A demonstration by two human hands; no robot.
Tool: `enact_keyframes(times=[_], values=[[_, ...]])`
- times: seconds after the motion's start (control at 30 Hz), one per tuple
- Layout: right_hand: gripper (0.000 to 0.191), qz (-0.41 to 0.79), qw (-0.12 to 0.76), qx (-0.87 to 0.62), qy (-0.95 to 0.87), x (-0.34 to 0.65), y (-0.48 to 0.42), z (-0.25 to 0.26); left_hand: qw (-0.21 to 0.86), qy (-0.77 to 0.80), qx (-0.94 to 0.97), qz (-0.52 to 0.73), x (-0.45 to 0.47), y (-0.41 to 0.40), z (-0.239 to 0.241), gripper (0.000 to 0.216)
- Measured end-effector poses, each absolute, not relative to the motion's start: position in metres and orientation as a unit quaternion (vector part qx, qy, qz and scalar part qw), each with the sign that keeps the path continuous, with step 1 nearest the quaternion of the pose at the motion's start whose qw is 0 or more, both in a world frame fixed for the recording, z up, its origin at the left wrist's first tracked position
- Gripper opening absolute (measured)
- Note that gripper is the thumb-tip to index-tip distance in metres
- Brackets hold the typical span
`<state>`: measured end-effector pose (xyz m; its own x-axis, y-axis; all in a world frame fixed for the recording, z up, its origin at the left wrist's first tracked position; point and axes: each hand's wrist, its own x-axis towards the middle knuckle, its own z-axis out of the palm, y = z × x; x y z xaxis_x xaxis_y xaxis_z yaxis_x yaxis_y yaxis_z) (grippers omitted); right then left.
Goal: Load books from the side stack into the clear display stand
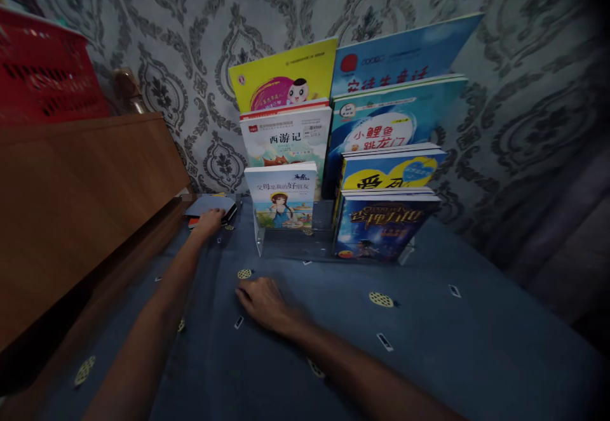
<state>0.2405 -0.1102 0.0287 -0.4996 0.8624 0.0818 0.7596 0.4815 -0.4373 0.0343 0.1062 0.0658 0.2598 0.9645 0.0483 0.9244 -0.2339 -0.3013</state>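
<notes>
At the far left, my left hand (211, 219) is at the near right part of a small stack of books. Its fingers are closed at the edge of the top one, a book with a plain grey-blue cover (204, 206); the fingertips are partly hidden. Beneath it show dark edges and an orange-red corner. My right hand (264, 303) rests on the blue cloth, fingers curled and holding nothing, in front of a clear book rack (295, 243). In the rack's left column stands a white book with a girl on its cover (280, 202); the right column's front book is dark blue (379, 227).
Behind these stand a Journey to the West book (286, 135), a yellow book (281, 81) and several blue and teal books. The patterned cloth (429, 345) covers the surface up to the wallpapered wall. On the left, a wooden cabinet (86, 199) carries a red basket (47, 72).
</notes>
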Motion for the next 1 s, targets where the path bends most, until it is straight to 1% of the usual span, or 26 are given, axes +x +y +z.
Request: enact_keyframes(times=[0.37,0.6,0.67,0.8,1.0], values=[[0.027,0.18,0.15,-0.484,-0.843,0.24,-0.11,0.027,0.168,-0.588,-0.787,0.08,0.035,0.106,0.067,0.034],[0.025,0.188,0.158,-0.477,-0.844,0.241,-0.109,0.028,0.184,-0.548,-0.813,0.067,0.028,0.055,0.062,0.028],[0.026,0.189,0.156,-0.478,-0.844,0.24,-0.108,0.027,0.186,-0.54,-0.818,0.062,0.025,0.039,0.058,0.033],[0.028,0.184,0.158,-0.481,-0.842,0.239,-0.108,0.026,0.19,-0.565,-0.801,0.059,0.021,0.025,0.05,0.055],[0.025,0.182,0.186,-0.475,-0.841,0.238,-0.107,0.022,0.178,-0.61,-0.768,0.073,0.027,0.026,0.039,0.057]])
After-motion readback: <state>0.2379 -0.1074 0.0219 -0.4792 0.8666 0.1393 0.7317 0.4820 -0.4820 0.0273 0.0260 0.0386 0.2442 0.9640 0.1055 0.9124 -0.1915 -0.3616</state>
